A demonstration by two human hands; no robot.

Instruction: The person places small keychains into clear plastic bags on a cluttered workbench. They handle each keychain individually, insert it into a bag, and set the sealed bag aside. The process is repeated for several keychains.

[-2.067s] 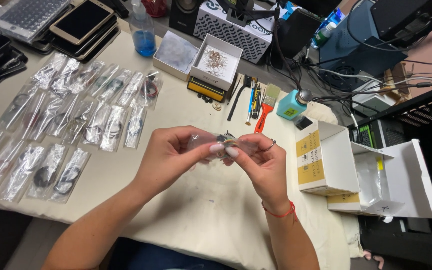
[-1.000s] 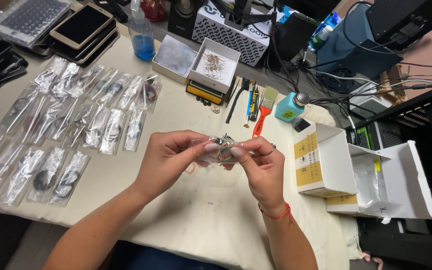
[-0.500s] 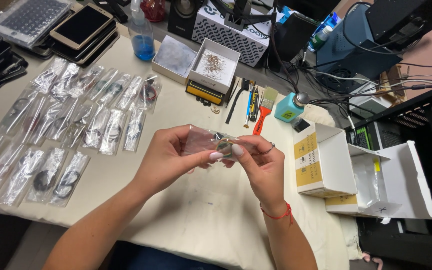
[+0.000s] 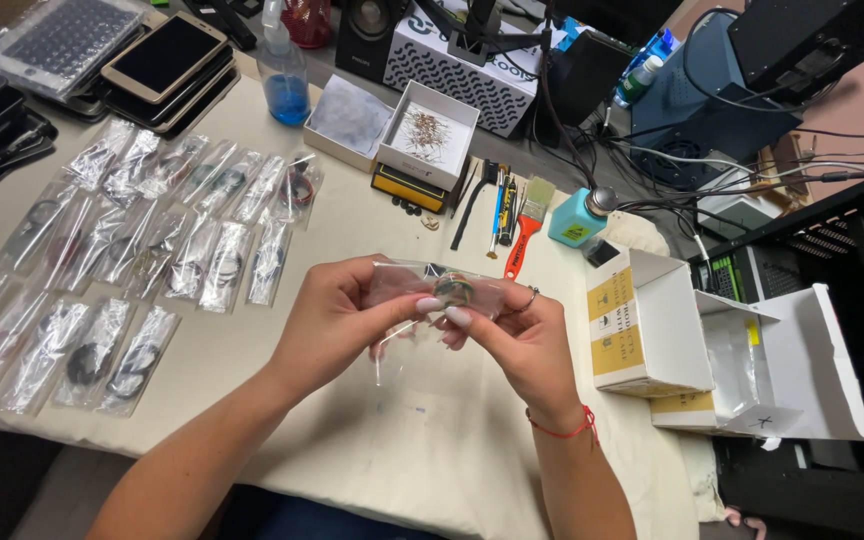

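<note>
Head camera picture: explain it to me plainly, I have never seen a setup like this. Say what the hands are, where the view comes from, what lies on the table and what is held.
The camera sits on a person's head and looks down at their own bare hands. The left hand and right hand together pinch a small clear plastic bag with a dark part inside. On the cloth-covered table lie rows of similar bagged parts, an orange-handled brush, a blue spray bottle, a teal dispenser bottle and open white boxes.

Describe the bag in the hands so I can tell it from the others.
On the cream table, rows of clear bags lie at the left. The one you want is off the table, pinched between the left hand and right hand. This small clear bag alone is held up, with a dark ring inside.
</note>
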